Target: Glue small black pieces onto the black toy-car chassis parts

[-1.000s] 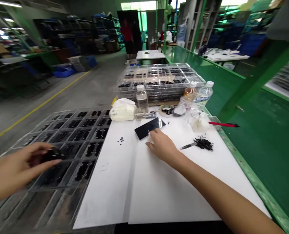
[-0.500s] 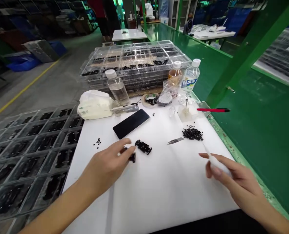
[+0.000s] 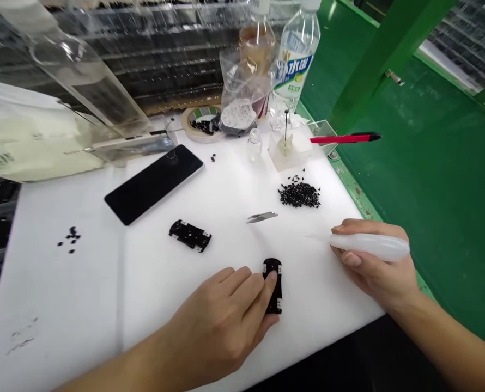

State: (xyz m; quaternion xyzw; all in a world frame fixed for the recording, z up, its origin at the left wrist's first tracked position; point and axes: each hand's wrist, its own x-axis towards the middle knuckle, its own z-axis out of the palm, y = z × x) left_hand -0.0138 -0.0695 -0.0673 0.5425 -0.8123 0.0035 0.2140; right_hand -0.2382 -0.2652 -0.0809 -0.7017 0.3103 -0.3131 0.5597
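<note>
My left hand (image 3: 230, 316) is closed on a black part (image 3: 274, 288) with silvery patches, its index fingertip on the part's face, low on the white board (image 3: 156, 294). My right hand (image 3: 373, 267) grips a white tube (image 3: 371, 246) whose thin tip points left over the board. A second black part (image 3: 190, 235) lies to the upper left of my left hand. Grey tweezers (image 3: 262, 217) lie between that part and a pile of tiny black pieces (image 3: 299, 194). A few small black squares (image 3: 72, 236) sit at the far left.
A dark phone (image 3: 154, 184), tape roll (image 3: 202, 122), small clear bottle (image 3: 255, 145) and red pen (image 3: 346, 139) are on or around the board's back half. Bottles, including a labelled one (image 3: 296, 65), stand behind, near stacked trays (image 3: 152, 49). A green post (image 3: 383, 60) rises at right.
The view has tilted down and closer. My left hand has brought its black part rightward from beside the other part and set it near the front. My right hand still holds the tube, now more level.
</note>
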